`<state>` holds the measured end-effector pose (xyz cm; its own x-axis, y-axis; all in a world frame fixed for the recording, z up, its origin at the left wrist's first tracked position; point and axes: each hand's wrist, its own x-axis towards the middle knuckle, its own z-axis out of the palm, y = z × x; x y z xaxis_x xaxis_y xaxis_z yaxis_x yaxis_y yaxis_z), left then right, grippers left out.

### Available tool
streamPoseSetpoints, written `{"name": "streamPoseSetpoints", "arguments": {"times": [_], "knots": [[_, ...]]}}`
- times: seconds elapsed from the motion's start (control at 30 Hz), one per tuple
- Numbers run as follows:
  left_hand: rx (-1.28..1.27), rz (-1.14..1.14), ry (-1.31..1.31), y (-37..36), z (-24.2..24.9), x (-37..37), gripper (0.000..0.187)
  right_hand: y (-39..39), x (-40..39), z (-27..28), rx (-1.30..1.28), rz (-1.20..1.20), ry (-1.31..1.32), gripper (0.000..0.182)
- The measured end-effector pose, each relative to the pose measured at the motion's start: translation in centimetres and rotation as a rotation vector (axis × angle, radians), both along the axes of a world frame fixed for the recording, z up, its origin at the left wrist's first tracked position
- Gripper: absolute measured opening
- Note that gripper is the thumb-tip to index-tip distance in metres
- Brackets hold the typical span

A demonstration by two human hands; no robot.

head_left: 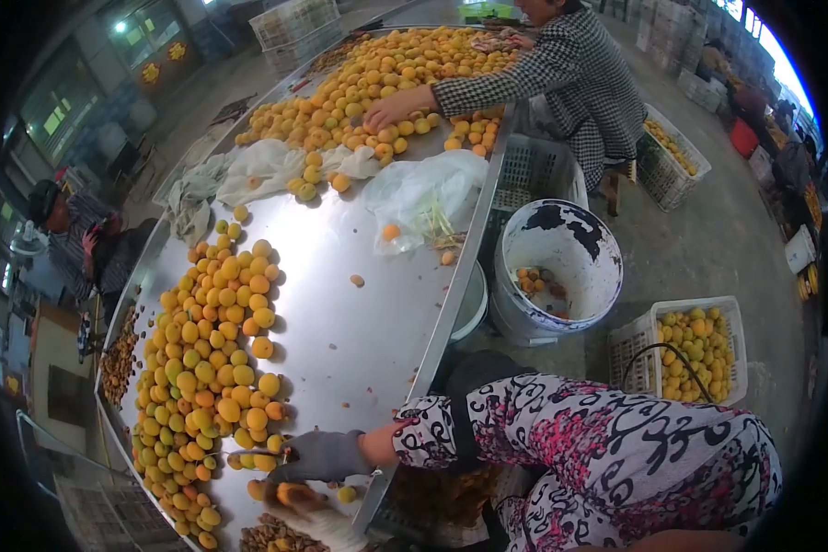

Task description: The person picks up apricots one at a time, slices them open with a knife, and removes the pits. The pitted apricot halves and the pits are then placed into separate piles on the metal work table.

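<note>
My right hand (317, 456), in a grey glove, is closed around a thin metal tool (265, 452) that points at the fruit pile. Just below it, my left hand (327, 526), in a pale glove and blurred, holds an orange fruit (294, 497). A long heap of yellow-orange fruit (207, 368) lies on the metal table (340, 340) beyond my hands. One loose yellow fruit (347, 494) sits between my hands and the table edge. Small brown pieces (281, 535) are piled by my left hand.
A co-worker (570, 78) reaches into another fruit pile (386, 74) at the table's far end. Plastic bags (428, 198) lie mid-table. A white bucket (561, 267) and a fruit crate (695, 350) stand on the floor. Another person (83, 239) sits across.
</note>
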<state>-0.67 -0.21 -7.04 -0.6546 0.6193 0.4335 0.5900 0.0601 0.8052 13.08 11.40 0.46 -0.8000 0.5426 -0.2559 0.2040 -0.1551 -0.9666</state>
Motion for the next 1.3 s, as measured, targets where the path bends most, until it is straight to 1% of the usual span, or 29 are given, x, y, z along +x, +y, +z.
{"name": "streamPoseSetpoints", "arguments": {"times": [0.07, 0.1, 0.13, 0.23, 0.3, 0.33, 0.4, 0.43, 0.5, 0.57, 0.6, 0.63, 0.67, 0.73, 0.77, 0.8, 0.83, 0.87, 0.9, 0.97, 1.0, 1.03, 1.07, 1.13, 1.17, 1.2, 1.23, 1.27, 1.3], "knots": [[-0.012, -0.185, -0.067, 1.1, 1.6, 3.2, 0.049, -0.2, -1.2, -1.4, -0.048, 0.052, 0.026, 0.057], [-0.064, -0.238, 0.047, 1.0, 1.7, 2.8, 0.048, -0.3, -1.3, -1.8, -0.113, 0.020, 0.058, 0.056], [-0.065, -0.237, 0.047, 0.9, 2.0, 2.8, 0.048, -0.4, -1.5, -2.2, -0.178, -0.013, 0.090, 0.054], [-0.117, -0.234, -0.026, 0.9, 2.1, 2.7, 0.049, -0.3, -1.4, -1.7, -0.172, -0.027, 0.103, 0.052], [-0.033, -0.237, -0.062, 1.0, 1.6, 2.5, 0.049, -0.3, -0.7, -0.6, -0.179, -0.043, 0.105, 0.051], [-0.036, -0.236, -0.061, 0.9, 1.4, 2.6, 0.049, -0.3, -0.5, -0.2, -0.186, -0.060, 0.107, 0.050], [0.013, -0.218, -0.221, 1.0, 2.0, 3.4, 0.047, -0.3, -0.5, 0.0, -0.180, -0.068, 0.114, 0.049], [0.011, -0.217, -0.220, 1.0, 1.6, 3.2, 0.047, -0.4, -0.5, 0.0, -0.173, -0.075, 0.120, 0.048], [0.095, -0.212, -0.083, 1.3, -0.1, 2.7, 0.034, -0.3, -0.9, -0.4, -0.146, -0.090, 0.124, 0.048], [0.126, -0.209, -0.062, 1.5, -1.6, 2.1, 0.033, -0.4, -1.2, -1.0, -0.123, -0.098, 0.130, 0.048], [0.161, -0.211, -0.041, 1.5, -2.2, 1.7, 0.033, -0.5, -1.4, -1.3, -0.053, -0.155, 0.149, 0.049], [0.126, -0.225, -0.115, 1.4, -2.6, 1.2, 0.032, -0.7, -1.5, -1.4, 0.017, -0.212, 0.168, 0.049], [0.123, -0.217, -0.112, 1.4, -2.8, 1.2, 0.032, -0.8, -1.6, -1.5, 0.013, -0.205, 0.171, 0.049], [0.076, -0.141, 0.084, 1.4, -3.2, 1.2, 0.037, -1.1, -2.0, -1.6, 0.132, -0.351, 0.172, 0.046], [0.140, -0.202, -0.100, 1.5, -2.4, 2.1, 0.053, -1.3, -2.0, -1.5, 0.128, -0.345, 0.175, 0.046], [0.137, -0.198, -0.098, 1.6, -2.2, 2.5, 0.053, -1.6, -2.0, -1.2, 0.186, -0.407, 0.176, 0.043], [0.128, -0.168, -0.079, 1.5, -2.1, 2.7, 0.062, -1.8, -2.2, -1.1, 0.241, -0.467, 0.178, 0.041], [0.121, -0.134, -0.061, 1.4, -1.9, 3.1, 0.071, -1.9, -2.3, -1.2, 0.235, -0.458, 0.181, 0.041], [0.140, -0.186, 0.002, 1.4, -1.4, 3.2, 0.049, -1.8, -2.4, -1.5, 0.320, -0.470, 0.157, 0.039], [0.121, -0.144, -0.021, 1.3, -1.3, 3.1, 0.048, -2.0, -2.7, -1.6, 0.474, -0.523, 0.123, 0.035], [0.104, -0.113, -0.046, 1.1, -1.5, 3.0, 0.048, -2.2, -2.9, -1.7, 0.469, -0.516, 0.126, 0.035], [0.100, -0.147, -0.098, 0.9, -2.2, 2.3, 0.047, -2.3, -3.0, -1.9, 0.504, -0.507, 0.133, 0.035], [0.102, -0.144, -0.100, 0.9, -1.7, 2.7, 0.047, -2.4, -2.9, -2.0, 0.542, -0.499, 0.139, 0.035], [-0.098, -0.078, -0.098, 1.0, 0.6, 4.6, 0.044, -2.2, -2.6, -1.9, 0.576, -0.480, 0.139, 0.034], [-0.099, -0.078, -0.098, 1.2, 2.4, 5.6, 0.044, -2.3, -2.5, -1.9, 0.611, -0.464, 0.138, 0.034], [0.105, -0.148, -0.663, 1.5, 4.6, 6.7, 0.044, -2.3, -2.5, -1.9, 0.613, -0.465, 0.137, 0.034], [0.319, -0.221, -1.231, 1.8, 5.5, 7.1, 0.044, -2.4, -2.7, -2.0, 0.682, -0.458, 0.139, 0.034], [0.319, -0.228, -1.234, 1.6, 5.4, 7.0, 0.044, -2.4, -2.6, -1.9, 0.747, -0.449, 0.142, 0.035], [0.322, -0.350, -1.155, 1.2, 4.9, 6.8, 0.046, -2.4, -2.4, -1.8, 0.750, -0.452, 0.138, 0.035]]}}
